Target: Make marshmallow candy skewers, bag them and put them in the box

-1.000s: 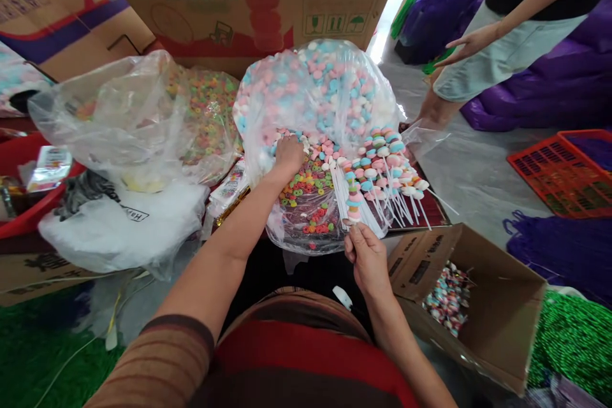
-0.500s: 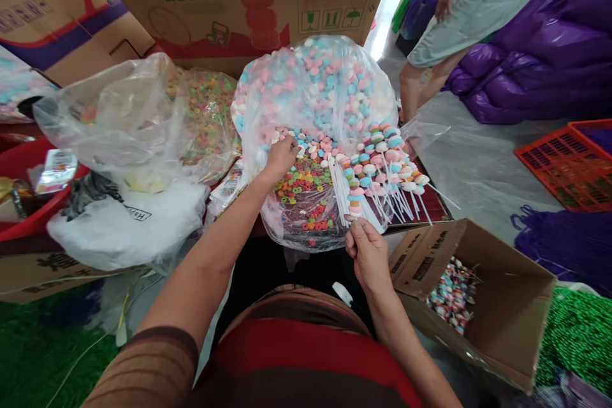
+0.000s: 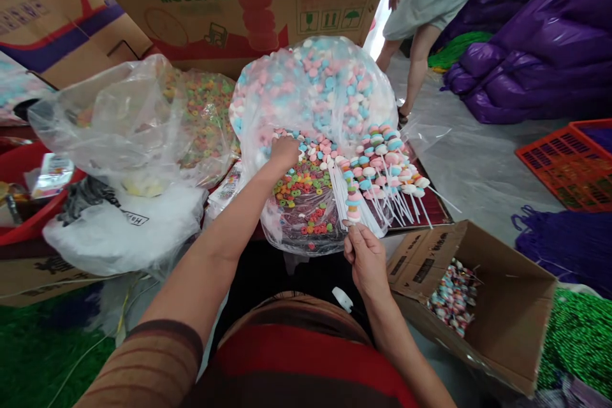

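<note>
My right hand (image 3: 366,254) is closed around the lower end of a candy skewer (image 3: 353,203), threaded with pink, blue, white and coloured pieces and held upright. My left hand (image 3: 285,152) reaches into the loose pink, blue and white candies (image 3: 318,148) at the mouth of a clear plastic bag (image 3: 313,86); its fingertips are hidden among them. Small coloured candy rings (image 3: 299,188) lie just below that hand on clear plastic. Beside the held skewer are white sticks (image 3: 338,188) and a pile of finished-looking candy skewers (image 3: 382,166).
Behind stands a large Macaron carton (image 3: 201,19). An open cardboard box (image 3: 502,306) with wrapped candies sits at lower right. A bag of candy rings (image 3: 208,121) and a red tub (image 3: 38,223) are at left. A person (image 3: 430,6) stands beyond, near purple bags (image 3: 540,64).
My left hand has turned over and dipped its fingers deeper into the candies. The right hand keeps the skewer in nearly the same place. The person behind has moved left.
</note>
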